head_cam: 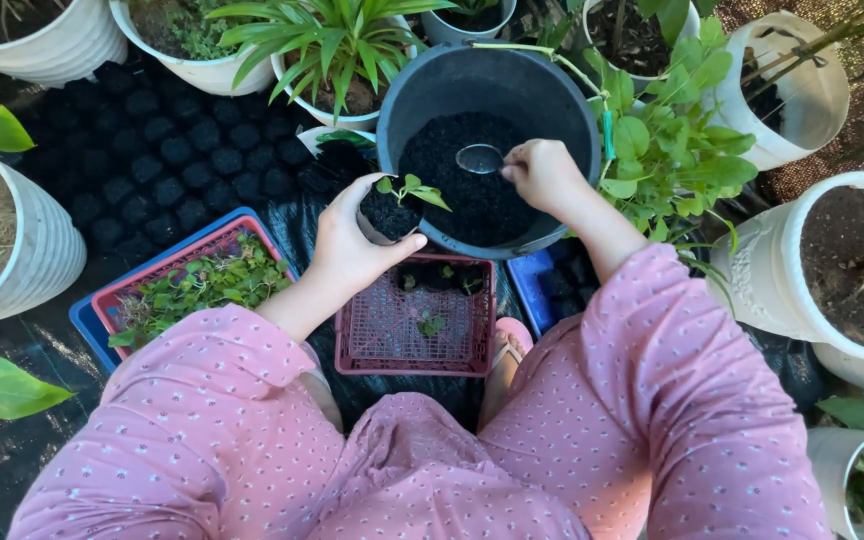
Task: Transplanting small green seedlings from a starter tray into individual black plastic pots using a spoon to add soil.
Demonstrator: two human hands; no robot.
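Outdoor potting spot, black ground sheet (12,450) underfoot, ringed by white ribbed pots (12,250) and leafy plants; dark seedling-cell tray (167,150) upper left. Centre: big dark bucket (552,85) part-filled with black potting mix (472,175). Left hand (352,245) wrapped around small nursery pot (384,215), fingers curled on the far wall, thumb across the near side, held upright against the bucket's left rim. Pot full of dark mix, one small green seedling (412,188) standing in it. Right hand (544,172) closed on the handle end of a metal spoon (479,158), bowl over the mix inside the bucket; contents of the bowl hard to tell. Below the bucket: pink mesh crate (417,320) with a few small seedlings at the bottom; left of it, red crate inside a blue tray (102,310), packed with green sprouts. Handling judgement: pot probably thin soft plastic, light but squashable — grip mid-wall, gentle pressure, keep level or loose mix spills. Seedling stem fragile, no contact with stem or leaves. Spoon rigid, light, smooth; hold far back on the handle. Mix loose and crumbly, sheds off the bowl if tilted.
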